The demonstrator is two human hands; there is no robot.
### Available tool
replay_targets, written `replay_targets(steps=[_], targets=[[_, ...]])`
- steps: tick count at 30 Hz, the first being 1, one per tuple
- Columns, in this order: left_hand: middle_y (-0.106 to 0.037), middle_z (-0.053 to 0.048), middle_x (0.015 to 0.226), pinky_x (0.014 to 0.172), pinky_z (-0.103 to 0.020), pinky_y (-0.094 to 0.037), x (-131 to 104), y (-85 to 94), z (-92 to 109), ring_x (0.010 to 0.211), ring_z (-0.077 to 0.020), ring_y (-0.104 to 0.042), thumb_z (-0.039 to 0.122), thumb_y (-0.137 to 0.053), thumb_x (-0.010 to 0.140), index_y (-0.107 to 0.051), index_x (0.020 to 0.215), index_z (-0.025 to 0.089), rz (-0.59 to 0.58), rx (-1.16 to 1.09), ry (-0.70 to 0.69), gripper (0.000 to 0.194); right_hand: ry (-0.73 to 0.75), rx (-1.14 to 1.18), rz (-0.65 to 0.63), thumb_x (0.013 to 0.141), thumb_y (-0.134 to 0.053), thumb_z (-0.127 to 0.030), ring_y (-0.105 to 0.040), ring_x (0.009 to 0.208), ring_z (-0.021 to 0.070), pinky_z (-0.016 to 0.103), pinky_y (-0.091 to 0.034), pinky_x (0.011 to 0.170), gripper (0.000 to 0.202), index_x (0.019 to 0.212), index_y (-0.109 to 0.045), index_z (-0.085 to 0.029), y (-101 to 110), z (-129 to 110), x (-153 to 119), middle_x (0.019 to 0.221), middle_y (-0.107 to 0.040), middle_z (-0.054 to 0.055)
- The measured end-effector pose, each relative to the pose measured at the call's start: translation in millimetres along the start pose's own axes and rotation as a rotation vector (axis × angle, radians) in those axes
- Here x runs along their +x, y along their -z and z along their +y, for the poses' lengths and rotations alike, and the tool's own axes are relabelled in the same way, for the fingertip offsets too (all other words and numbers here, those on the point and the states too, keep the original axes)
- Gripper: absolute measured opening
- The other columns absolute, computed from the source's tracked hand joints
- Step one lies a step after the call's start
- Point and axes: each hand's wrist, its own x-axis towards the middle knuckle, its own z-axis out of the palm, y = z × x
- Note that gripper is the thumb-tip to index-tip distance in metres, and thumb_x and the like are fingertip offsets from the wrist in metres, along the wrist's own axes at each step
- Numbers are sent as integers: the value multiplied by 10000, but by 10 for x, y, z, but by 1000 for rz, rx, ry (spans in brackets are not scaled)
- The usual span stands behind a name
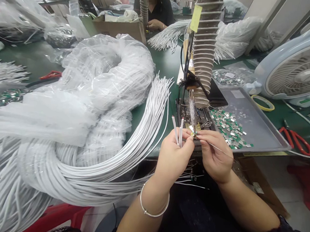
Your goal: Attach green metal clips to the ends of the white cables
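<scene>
My left hand [175, 155] is closed around several white cables [180, 135], whose stripped ends stick up between the fingers. Its thumb and forefinger pinch close to a small green-and-silver connector board [194, 132] under the soldering iron [192, 109]. My right hand [216, 153] is closed too, its fingertips meeting the left ones at the board. A thin wire of solder [218, 147] runs out from the right fingers. The iron hangs tip down in a fixed holder, right at the fingertips. Fingers partly hide the board and the cable end at it.
A large bundle of white cables [116, 169] and plastic wrap [106, 73] lie at the left. A grey tray [263, 129] holds many small boards [229, 128]. Red-handled scissors [298, 142], yellow tape [262, 103] and a fan [298, 65] are right. An extraction hose [205, 47] hangs ahead; another person [160, 13] sits opposite.
</scene>
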Motion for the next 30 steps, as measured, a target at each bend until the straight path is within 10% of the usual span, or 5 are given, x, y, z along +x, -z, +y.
replay_targets(steps=[18, 24, 30], targets=[[-562, -14, 855, 631, -241, -393, -70, 34, -273, 653, -95, -479, 258, -502, 846, -506, 749, 172, -98, 24, -13, 130, -61, 18, -59, 846, -470, -72, -608, 816, 185, 361, -507, 725, 202, 940, -601, -193, 75, 7, -159, 837, -634, 66], [-413, 58, 568, 527, -237, -357, -168, 97, -402, 493, -97, -397, 329, -385, 917, -503, 832, 181, -149, 51, 32, 207, -416, 259, -4, 907, -425, -143, -555, 631, 127, 299, -469, 624, 178, 868, -585, -210, 143, -46, -279, 678, -564, -6], [-588, -103, 1047, 878, -327, -413, -251, 151, -389, 980, -194, -561, 293, -379, 921, -594, 857, 159, -43, 225, -100, 261, -873, 968, 6, 907, -441, -367, -519, 524, 96, 223, -431, 413, 285, 926, -684, -219, 266, -110, -206, 815, -646, 67]])
